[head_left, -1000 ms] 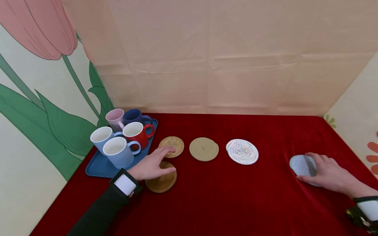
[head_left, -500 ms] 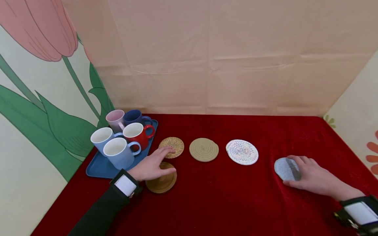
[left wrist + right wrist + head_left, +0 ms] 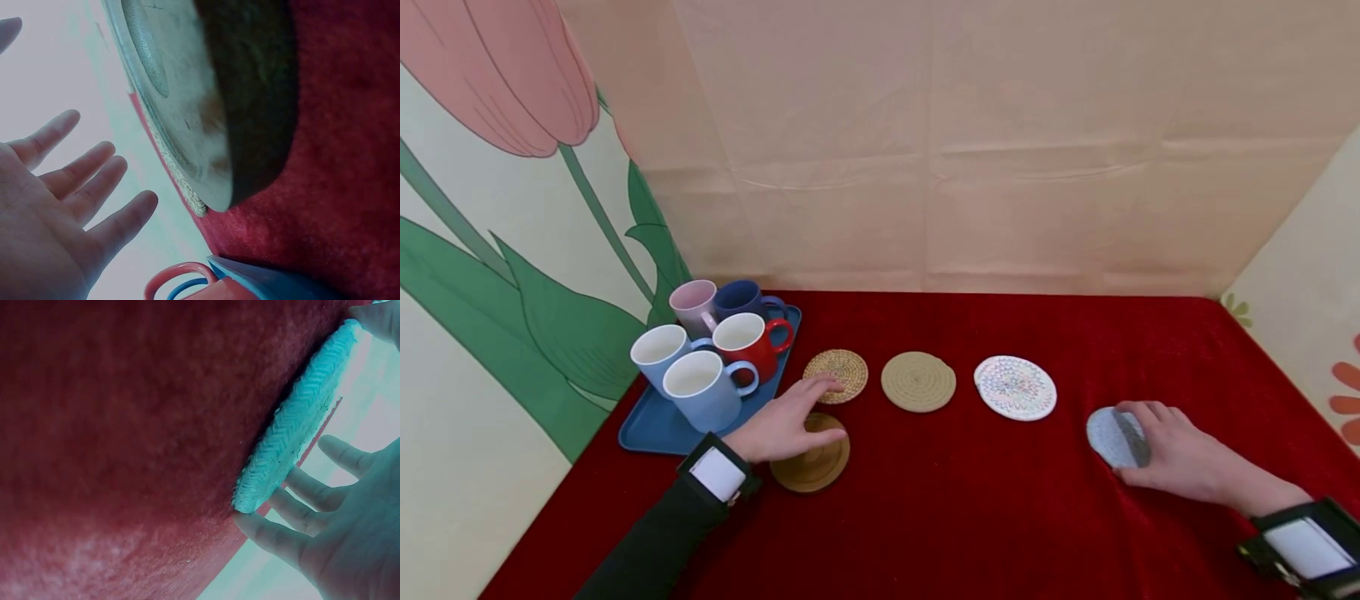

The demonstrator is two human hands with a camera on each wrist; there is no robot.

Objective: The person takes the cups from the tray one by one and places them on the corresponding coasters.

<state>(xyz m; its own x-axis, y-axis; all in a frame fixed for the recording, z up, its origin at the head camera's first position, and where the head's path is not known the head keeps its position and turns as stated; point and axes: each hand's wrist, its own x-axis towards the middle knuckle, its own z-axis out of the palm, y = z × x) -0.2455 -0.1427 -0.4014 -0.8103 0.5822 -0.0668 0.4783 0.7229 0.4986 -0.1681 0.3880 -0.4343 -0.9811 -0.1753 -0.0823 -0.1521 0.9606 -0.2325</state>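
My left hand [image 3: 793, 421] hovers with spread, relaxed fingers over a round wooden coaster [image 3: 811, 471] and the near edge of a woven straw coaster [image 3: 838, 367]. In the left wrist view its fingers are apart from the thick wooden coaster [image 3: 181, 119]. On the right, my right hand [image 3: 1180, 454] grips a pale blue-grey round coaster [image 3: 1108, 435], thumb at the near edge and fingers at the far edge. The right wrist view shows its braided rim [image 3: 294, 425] low over the red cloth, with fingertips [image 3: 253, 520] at the rim.
At the left stands a blue tray [image 3: 643, 429] with several mugs, among them a red mug [image 3: 756, 346] and a light blue mug [image 3: 703, 396]. A beige coiled coaster [image 3: 917, 382] and a white patterned coaster [image 3: 1015, 387] lie mid-table on the red cloth [image 3: 970, 517].
My right hand has moved left and slightly nearer, taking the pale blue-grey coaster along. The left hand has stayed in place.
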